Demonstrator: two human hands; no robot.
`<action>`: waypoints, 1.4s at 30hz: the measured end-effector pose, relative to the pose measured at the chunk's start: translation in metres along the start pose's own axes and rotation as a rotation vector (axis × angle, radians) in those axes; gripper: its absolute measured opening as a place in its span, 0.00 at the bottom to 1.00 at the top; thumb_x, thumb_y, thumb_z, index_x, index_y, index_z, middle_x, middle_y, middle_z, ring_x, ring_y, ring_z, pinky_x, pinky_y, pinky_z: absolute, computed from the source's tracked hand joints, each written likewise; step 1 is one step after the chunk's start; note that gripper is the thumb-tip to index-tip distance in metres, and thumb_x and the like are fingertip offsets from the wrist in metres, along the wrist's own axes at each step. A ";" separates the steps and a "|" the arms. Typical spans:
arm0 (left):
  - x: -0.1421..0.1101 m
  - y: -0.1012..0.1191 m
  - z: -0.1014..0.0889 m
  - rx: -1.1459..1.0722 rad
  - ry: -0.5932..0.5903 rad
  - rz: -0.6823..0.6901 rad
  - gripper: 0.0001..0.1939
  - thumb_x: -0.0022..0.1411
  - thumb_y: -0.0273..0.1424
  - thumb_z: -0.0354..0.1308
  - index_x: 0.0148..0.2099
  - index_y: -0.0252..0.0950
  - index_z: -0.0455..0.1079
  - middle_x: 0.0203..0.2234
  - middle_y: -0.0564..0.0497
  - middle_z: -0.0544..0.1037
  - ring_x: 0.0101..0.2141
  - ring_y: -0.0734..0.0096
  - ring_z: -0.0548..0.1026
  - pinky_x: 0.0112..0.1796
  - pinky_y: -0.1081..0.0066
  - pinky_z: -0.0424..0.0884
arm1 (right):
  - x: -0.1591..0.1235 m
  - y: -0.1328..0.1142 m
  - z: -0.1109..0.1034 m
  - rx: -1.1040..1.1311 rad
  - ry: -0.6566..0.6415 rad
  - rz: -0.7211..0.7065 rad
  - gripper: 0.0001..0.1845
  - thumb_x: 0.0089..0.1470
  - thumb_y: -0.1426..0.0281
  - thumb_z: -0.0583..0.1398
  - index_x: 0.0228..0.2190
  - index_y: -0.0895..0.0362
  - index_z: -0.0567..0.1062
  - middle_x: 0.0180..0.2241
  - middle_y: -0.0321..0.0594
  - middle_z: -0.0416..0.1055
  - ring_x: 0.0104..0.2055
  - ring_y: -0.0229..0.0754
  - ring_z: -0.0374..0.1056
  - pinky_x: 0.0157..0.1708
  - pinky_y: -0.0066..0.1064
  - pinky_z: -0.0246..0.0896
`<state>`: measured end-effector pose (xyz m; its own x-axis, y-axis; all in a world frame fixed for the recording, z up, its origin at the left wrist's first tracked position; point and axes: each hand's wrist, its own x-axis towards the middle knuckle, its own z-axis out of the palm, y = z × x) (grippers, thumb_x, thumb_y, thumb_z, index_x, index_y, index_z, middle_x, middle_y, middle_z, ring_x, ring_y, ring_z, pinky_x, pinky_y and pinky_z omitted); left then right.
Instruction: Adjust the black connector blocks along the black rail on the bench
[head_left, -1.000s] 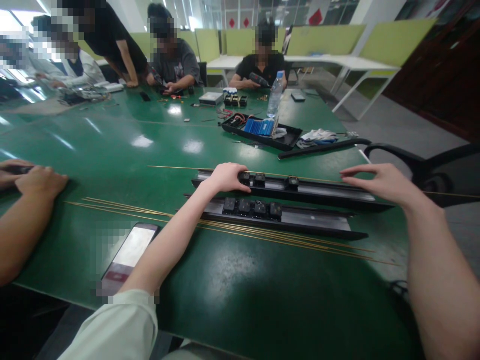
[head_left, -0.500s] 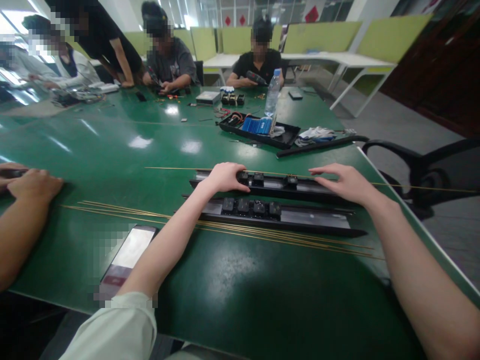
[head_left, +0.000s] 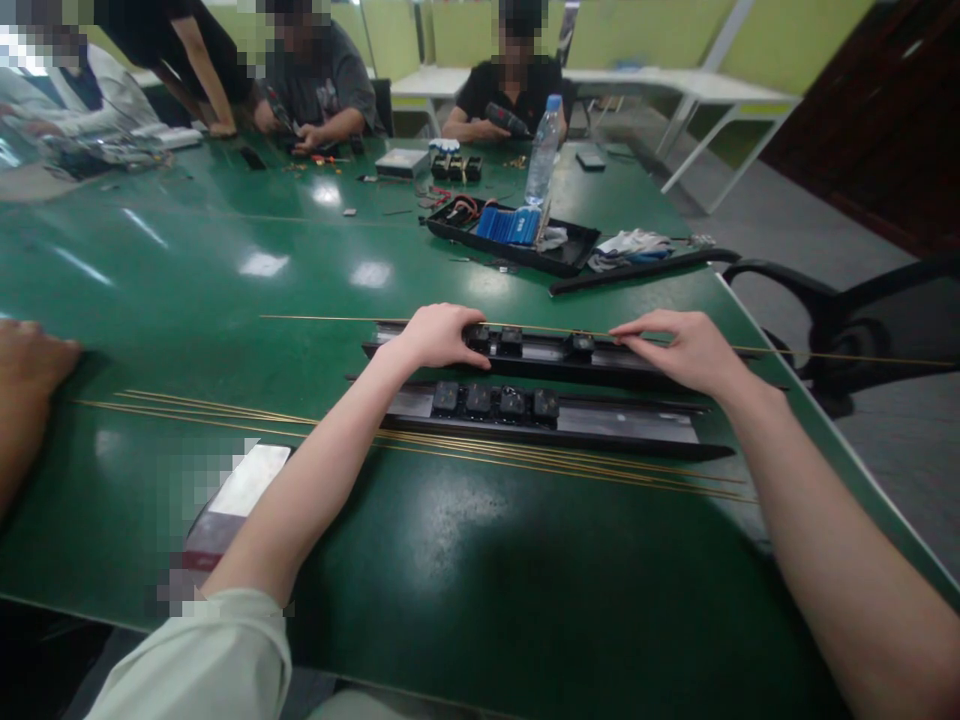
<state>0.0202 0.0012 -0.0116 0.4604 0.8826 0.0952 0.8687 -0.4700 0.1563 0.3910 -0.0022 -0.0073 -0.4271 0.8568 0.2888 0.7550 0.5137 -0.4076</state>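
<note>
Two long black rails lie side by side on the green table [head_left: 187, 300]. My left hand [head_left: 439, 335] is curled over the left part of the far rail [head_left: 540, 350], beside its small black modules [head_left: 511, 340]. My right hand [head_left: 679, 348] rests on the same rail further right, fingers pressed together next to another module [head_left: 581, 343], where a thin brass rod [head_left: 322, 319] runs along the rail. The near rail [head_left: 622, 425] carries several black modules [head_left: 495, 402] and is untouched. Several brass rods [head_left: 225, 410] lie in front of it.
A phone [head_left: 240, 490] lies at the near left, by another person's hand [head_left: 26, 360]. Beyond are a black tray [head_left: 570, 262] of parts, a water bottle [head_left: 541, 155], gloves [head_left: 630, 243] and a black strip [head_left: 637, 270]. Several people work at the far end. An office chair [head_left: 862, 310] stands right.
My right hand has slid left along the far rail, from its right end to near the middle module. The left hand has stayed put. The neighbour's hand has drawn back left.
</note>
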 end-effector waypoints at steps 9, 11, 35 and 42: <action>-0.001 -0.003 0.002 -0.029 -0.011 0.026 0.36 0.52 0.57 0.64 0.58 0.44 0.71 0.51 0.47 0.79 0.49 0.52 0.76 0.47 0.63 0.68 | 0.000 0.001 0.004 -0.008 0.014 -0.044 0.15 0.58 0.60 0.59 0.40 0.51 0.83 0.40 0.40 0.81 0.42 0.48 0.76 0.39 0.38 0.69; -0.002 -0.005 0.003 -0.046 -0.009 0.040 0.37 0.53 0.56 0.64 0.61 0.45 0.69 0.53 0.48 0.79 0.51 0.52 0.75 0.48 0.63 0.68 | 0.000 0.001 0.005 -0.020 0.016 -0.035 0.14 0.59 0.60 0.58 0.40 0.49 0.83 0.40 0.40 0.81 0.43 0.50 0.76 0.41 0.40 0.69; 0.000 -0.003 0.002 -0.143 -0.034 0.086 0.33 0.55 0.47 0.67 0.60 0.38 0.71 0.52 0.43 0.79 0.50 0.53 0.76 0.50 0.62 0.68 | -0.001 0.001 0.006 -0.063 0.047 -0.040 0.15 0.59 0.61 0.59 0.39 0.56 0.82 0.40 0.45 0.81 0.42 0.48 0.76 0.38 0.34 0.67; 0.001 -0.004 0.003 -0.143 -0.029 0.092 0.34 0.55 0.48 0.67 0.60 0.38 0.71 0.51 0.44 0.80 0.49 0.55 0.76 0.49 0.63 0.69 | -0.003 0.006 -0.003 -0.040 0.022 0.031 0.16 0.57 0.59 0.61 0.38 0.55 0.83 0.40 0.43 0.81 0.41 0.47 0.75 0.38 0.34 0.66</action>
<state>0.0178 0.0035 -0.0147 0.5436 0.8348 0.0876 0.7887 -0.5437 0.2869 0.3979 -0.0018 -0.0082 -0.3927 0.8708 0.2958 0.7868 0.4847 -0.3821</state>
